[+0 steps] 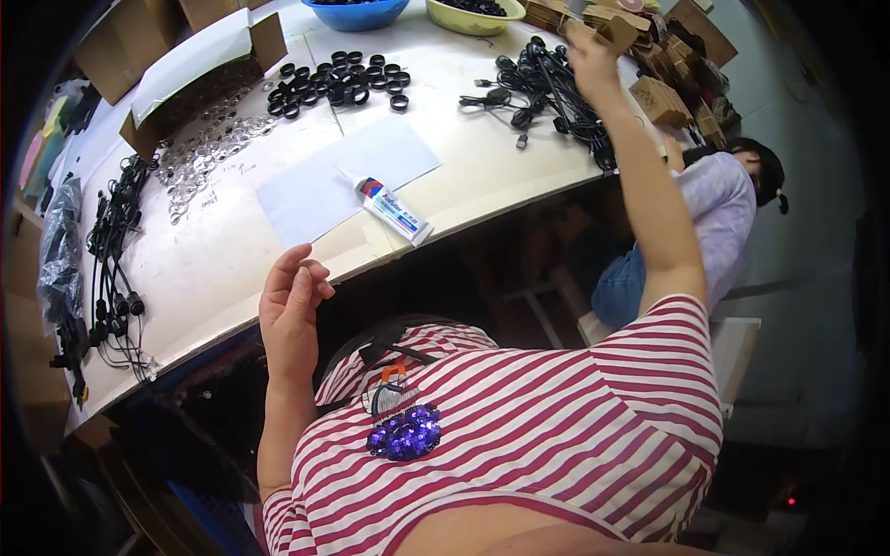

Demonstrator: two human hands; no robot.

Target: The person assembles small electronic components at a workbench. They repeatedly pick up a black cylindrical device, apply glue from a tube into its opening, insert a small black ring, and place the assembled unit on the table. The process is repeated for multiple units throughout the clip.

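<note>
My left hand [295, 301] is at the front edge of the table, fingers curled toward the thumb; anything in that pinch is too small to name. Close by, on a white paper sheet [301, 196], lies a white, blue and red glue tube [394, 211] with a thin nozzle. My right arm stretches to the far right, over a heap of black USB cables [547, 88]. There my right hand [593, 67] is beside small folded brown cardboard boxes [612, 28]. Its fingers are blurred, and whether they hold a box cannot be made out.
Black rings [348, 79] lie behind the paper, beside clear discs [199, 153] spilling from a cardboard box [199, 69]. A blue bowl [357, 15] and a yellow bowl [475, 22] stand at the back. Black corded parts [116, 241] lie left; another person [728, 204] sits right.
</note>
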